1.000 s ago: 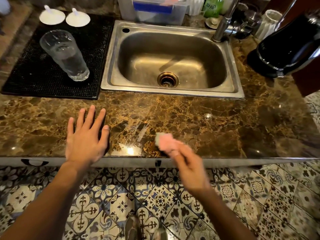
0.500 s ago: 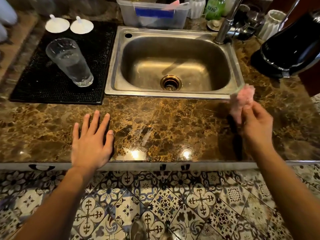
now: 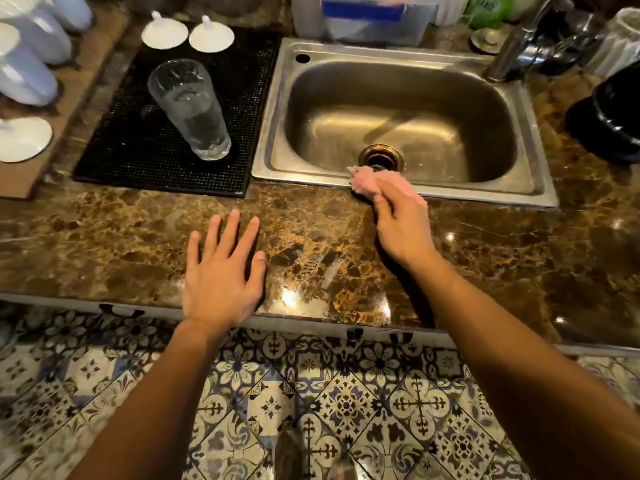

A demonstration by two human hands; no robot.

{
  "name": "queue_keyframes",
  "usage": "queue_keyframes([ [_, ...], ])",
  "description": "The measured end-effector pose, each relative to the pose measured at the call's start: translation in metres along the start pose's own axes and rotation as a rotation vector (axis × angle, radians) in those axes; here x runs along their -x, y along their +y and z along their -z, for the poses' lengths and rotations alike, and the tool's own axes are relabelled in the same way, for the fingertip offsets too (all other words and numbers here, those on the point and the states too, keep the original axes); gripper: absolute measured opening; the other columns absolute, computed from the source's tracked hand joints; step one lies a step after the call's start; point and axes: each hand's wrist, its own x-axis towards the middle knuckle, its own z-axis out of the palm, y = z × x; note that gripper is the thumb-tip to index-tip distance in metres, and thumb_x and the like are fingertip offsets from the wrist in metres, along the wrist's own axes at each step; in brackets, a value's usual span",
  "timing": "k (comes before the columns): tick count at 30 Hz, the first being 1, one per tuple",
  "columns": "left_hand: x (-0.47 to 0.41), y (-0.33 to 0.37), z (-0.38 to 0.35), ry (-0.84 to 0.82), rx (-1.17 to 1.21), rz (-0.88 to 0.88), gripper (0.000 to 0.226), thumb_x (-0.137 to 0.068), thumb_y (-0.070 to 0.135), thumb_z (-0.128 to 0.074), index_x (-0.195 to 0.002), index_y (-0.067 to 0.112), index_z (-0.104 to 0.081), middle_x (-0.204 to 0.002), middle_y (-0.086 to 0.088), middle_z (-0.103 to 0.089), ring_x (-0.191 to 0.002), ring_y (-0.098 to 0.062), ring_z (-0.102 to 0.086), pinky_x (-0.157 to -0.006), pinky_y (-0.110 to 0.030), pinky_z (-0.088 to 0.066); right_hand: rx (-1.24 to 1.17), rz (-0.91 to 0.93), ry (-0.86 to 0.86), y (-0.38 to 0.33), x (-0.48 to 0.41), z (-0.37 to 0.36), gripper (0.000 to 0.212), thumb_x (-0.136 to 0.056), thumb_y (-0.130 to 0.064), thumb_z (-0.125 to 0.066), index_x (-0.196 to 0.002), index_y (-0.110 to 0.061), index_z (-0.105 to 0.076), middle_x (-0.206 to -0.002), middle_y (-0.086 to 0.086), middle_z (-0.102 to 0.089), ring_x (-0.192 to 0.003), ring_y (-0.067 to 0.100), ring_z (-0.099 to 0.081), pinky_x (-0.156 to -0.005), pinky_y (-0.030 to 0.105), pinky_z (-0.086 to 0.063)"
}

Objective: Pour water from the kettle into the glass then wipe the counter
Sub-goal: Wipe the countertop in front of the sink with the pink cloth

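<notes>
A tall clear glass (image 3: pixel 190 109) holding water stands on a black mat (image 3: pixel 145 140) left of the sink. The black kettle (image 3: pixel 613 116) sits at the far right edge, partly cut off. My right hand (image 3: pixel 401 223) grips a crumpled pink cloth (image 3: pixel 367 183) and presses it against the counter at the sink's front rim. Fingers spread, my left hand (image 3: pixel 221 271) lies flat on the brown marble counter (image 3: pixel 104 244) near its front edge. Wet streaks shine on the marble between my hands.
A steel sink (image 3: pixel 540 188) with a tap (image 3: pixel 512 46) fills the middle. White lids (image 3: pixel 187 36), white cups (image 3: pixel 27 71), a clear plastic box (image 3: pixel 360 19) and a green bottle (image 3: pixel 485 8) line the back. Patterned floor tiles (image 3: pixel 311 410) lie below the counter edge.
My right hand with the pink cloth swept from the counter's front to the right, then back left to the sink's front rim. My left hand stayed flat in place.
</notes>
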Motion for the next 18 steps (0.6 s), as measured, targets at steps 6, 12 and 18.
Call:
queue_keyframes([
  [6, -0.001, -0.002, -0.004, 0.01, -0.007, -0.004, 0.06, -0.104, 0.051, -0.023, -0.161, 0.034, -0.021, -0.172, 0.002, -0.013, -0.159, -0.022, -0.004, -0.127, -0.054, -0.006, 0.013, 0.078, -0.256, -0.018, 0.018, -0.01, 0.036, -0.109, -0.024, -0.051, -0.143, -0.024, -0.062, -0.146, 0.0, -0.062, -0.135, 0.021, -0.052, -0.099, 0.011, -0.026],
  [12, -0.002, -0.003, -0.006, 0.024, -0.024, -0.014, 0.06, -0.103, 0.05, -0.025, -0.16, 0.032, -0.024, -0.171, -0.001, -0.017, -0.158, -0.025, -0.009, -0.125, -0.057, -0.011, -0.011, 0.03, -0.549, -0.036, 0.09, -0.01, 0.038, -0.109, -0.033, -0.046, -0.147, -0.038, -0.049, -0.147, -0.01, -0.056, -0.129, 0.018, -0.058, -0.116, 0.049, -0.038],
  [18, -0.002, -0.002, -0.006, 0.024, -0.008, -0.015, 0.061, -0.103, 0.051, -0.023, -0.16, 0.031, -0.025, -0.171, -0.002, -0.018, -0.158, -0.026, -0.011, -0.125, -0.058, -0.011, -0.64, -0.394, -0.598, -0.05, 0.12, 0.001, 0.03, -0.105, -0.015, -0.052, -0.125, -0.028, -0.07, -0.119, -0.006, -0.078, -0.108, 0.005, -0.07, -0.103, 0.034, -0.053],
])
